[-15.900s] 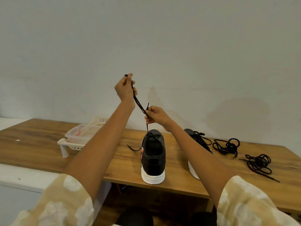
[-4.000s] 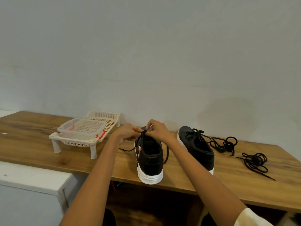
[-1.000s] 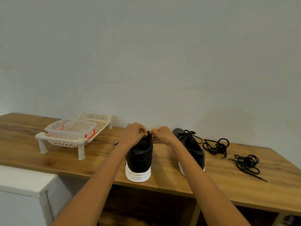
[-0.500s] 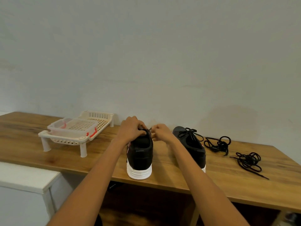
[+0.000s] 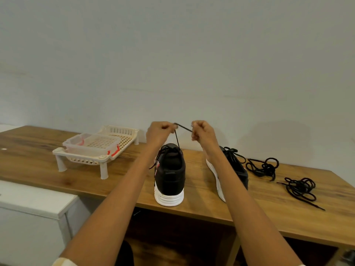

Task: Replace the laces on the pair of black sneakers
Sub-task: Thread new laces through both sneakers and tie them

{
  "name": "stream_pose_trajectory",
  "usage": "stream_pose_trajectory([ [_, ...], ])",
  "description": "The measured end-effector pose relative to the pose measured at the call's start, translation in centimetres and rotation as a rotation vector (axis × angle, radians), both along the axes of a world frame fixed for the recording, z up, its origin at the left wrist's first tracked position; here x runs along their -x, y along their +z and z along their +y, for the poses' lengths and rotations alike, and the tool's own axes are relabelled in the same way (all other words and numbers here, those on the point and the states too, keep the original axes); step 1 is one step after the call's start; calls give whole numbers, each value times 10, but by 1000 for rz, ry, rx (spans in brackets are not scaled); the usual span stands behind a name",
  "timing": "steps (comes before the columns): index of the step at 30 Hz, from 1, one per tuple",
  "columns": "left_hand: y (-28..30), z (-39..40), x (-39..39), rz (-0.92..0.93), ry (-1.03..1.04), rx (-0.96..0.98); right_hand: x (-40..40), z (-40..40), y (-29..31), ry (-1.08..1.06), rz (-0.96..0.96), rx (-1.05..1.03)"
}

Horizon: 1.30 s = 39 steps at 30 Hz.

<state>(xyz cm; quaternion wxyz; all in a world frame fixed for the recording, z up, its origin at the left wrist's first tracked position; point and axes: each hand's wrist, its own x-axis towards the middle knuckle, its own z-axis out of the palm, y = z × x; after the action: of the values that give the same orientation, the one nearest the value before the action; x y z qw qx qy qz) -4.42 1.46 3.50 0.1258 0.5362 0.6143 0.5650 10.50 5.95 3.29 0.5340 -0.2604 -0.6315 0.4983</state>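
Note:
A black sneaker with a white sole [image 5: 170, 175] stands heel toward me near the table's front edge. Its black lace [image 5: 177, 140] rises from the tongue. Above the shoe, my left hand [image 5: 158, 132] and my right hand [image 5: 201, 132] each pinch the lace, a short stretch of it pulled taut between them. The second black sneaker [image 5: 233, 168] stands to the right, laced, partly hidden by my right forearm.
Two loose bundles of black laces lie on the wooden table [image 5: 201, 194] at right, one [image 5: 262, 167] behind, the other [image 5: 299, 190] nearer. A cream plastic rack [image 5: 99, 148] holding a clear container stands at left. A white cabinet [image 5: 32, 200] sits lower left.
Both hands have risen from the sneaker's tongue and drawn the lace upward, with a short taut stretch now between them. The shoes have not moved.

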Motion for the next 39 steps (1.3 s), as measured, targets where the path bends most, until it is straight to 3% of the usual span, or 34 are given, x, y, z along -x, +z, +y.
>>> stream_pose_trajectory([
  [1,7,-1,1,-46,-3,-56,-1,-1,-3,-9,-192,-89],
  [3,15,-3,-5,38,-37,-93,0,-4,-5,19,-447,-187],
  [6,11,-4,-13,105,-133,-111,5,-7,-1,-30,-581,-227],
  [8,8,-5,-10,100,-169,-142,4,-8,0,-90,-540,-217],
  [11,4,-3,0,122,-207,-60,3,-12,8,-121,-184,-139],
  [15,-10,3,2,505,-203,244,4,-19,34,-79,182,-135],
  [17,-13,6,2,490,-194,257,2,-18,37,-74,231,-144],
  [19,-11,8,1,333,-154,160,-2,-11,29,-104,167,-121],
  [22,-3,7,-2,69,-127,28,-9,1,5,-91,-205,-58],
  [25,-1,8,-9,1,-154,-1,-8,5,-20,60,-503,-75],
  [33,1,5,-8,-107,-175,-110,3,4,-24,-2,-248,-13],
  [36,-16,7,20,111,-113,144,7,2,-26,17,-182,69],
  [39,-33,-2,46,292,-253,445,1,2,-28,17,-119,197],
])
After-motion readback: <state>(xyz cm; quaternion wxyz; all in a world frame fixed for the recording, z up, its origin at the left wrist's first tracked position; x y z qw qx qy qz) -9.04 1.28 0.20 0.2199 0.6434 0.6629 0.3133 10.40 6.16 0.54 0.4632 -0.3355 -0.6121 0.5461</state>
